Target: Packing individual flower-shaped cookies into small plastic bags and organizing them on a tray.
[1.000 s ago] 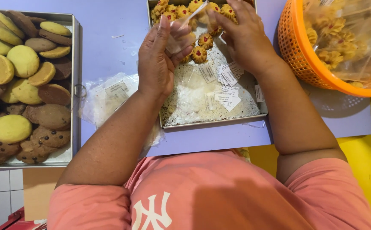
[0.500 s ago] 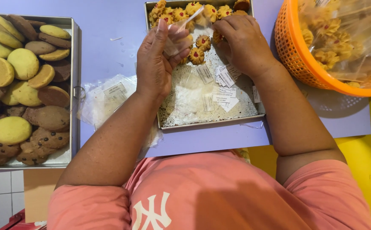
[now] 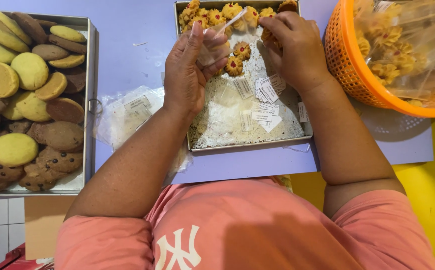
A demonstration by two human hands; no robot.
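Change: right hand (image 3: pixel 297 47) shifted from tray's top edge, now pinching a cookie.
Left hand (image 3: pixel 192 70): gripping clear bag (image 3: pixel 217 35) over metal tray (image 3: pixel 250 145).
Tip: keep bag mouth wide, drop cookie gently.

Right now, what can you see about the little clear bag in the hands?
The clear plastic bag is small, thin and crinkly, and you can see through it. The left hand pinches it and holds it up over the metal tray of flower-shaped cookies. One corner points toward the right hand. Whether anything is inside is unclear.
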